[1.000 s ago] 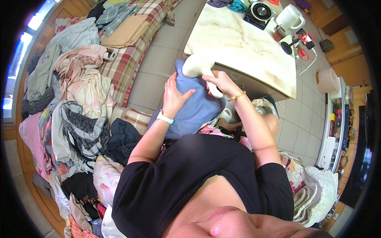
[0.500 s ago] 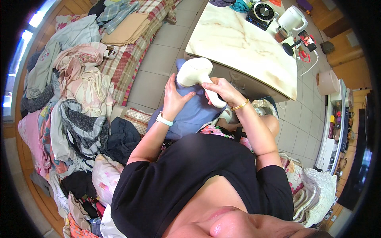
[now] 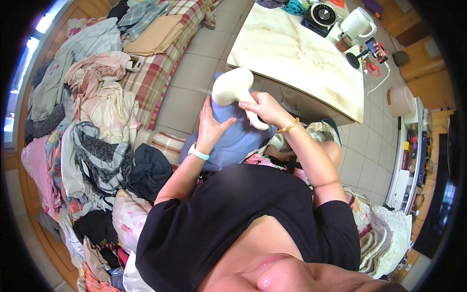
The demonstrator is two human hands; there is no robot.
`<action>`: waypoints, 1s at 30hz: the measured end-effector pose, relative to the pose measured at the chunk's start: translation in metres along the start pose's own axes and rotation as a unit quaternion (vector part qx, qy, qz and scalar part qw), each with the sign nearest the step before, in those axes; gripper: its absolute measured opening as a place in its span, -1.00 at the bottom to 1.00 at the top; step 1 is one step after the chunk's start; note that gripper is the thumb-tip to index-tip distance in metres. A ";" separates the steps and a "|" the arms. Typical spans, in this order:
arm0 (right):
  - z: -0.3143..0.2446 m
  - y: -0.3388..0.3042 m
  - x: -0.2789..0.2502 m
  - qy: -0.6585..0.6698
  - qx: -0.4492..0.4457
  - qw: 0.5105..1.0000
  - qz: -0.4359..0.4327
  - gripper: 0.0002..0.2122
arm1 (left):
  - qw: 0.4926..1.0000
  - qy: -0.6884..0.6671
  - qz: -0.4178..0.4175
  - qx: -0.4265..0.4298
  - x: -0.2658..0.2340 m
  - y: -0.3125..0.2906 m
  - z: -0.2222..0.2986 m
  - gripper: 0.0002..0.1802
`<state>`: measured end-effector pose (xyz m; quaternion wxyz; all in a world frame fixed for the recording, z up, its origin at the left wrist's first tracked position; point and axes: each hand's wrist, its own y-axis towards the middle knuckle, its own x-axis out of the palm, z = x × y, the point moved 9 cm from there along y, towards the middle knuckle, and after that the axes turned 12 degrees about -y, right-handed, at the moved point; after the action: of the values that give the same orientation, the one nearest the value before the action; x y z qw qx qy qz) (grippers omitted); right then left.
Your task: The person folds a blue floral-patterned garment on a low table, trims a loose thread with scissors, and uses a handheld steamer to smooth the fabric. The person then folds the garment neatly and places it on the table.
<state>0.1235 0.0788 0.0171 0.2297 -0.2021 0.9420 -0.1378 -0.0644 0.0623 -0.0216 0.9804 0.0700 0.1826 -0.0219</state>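
Observation:
A white handheld fabric shaver (image 3: 234, 86) with a broad round head is in my right hand (image 3: 266, 108), fingers wrapped round its handle. Its head rests over a blue garment (image 3: 228, 141) spread across my lap; the underside of the head is hidden. My left hand (image 3: 211, 127) lies along the garment's left side, fingers stretched out and thumb apart, below the shaver's head. A pale watch is on the left wrist, a gold bangle on the right.
Heaped clothes (image 3: 104, 97) cover the plaid-covered seat to my left. Ahead stands a marble-patterned table (image 3: 287, 53) with a white kettle (image 3: 359, 22), a glass cup (image 3: 345, 43), a black round-dial device (image 3: 321, 19) and a phone on a stand (image 3: 375, 48). Folded quilts (image 3: 389, 238) lie at right.
My right hand has moved the shaver slightly left and toward me over the blue garment. My left hand stays nearly in place.

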 end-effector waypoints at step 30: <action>0.033 0.002 -0.018 0.163 0.009 0.986 -0.026 -0.70 | 1.000 0.007 -0.011 -0.013 0.000 0.002 -0.002 0.30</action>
<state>0.1533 0.0832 -0.0049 0.0708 -0.1995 0.9601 -0.1829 -0.0647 0.0641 -0.0230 0.9797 0.0552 0.1904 -0.0296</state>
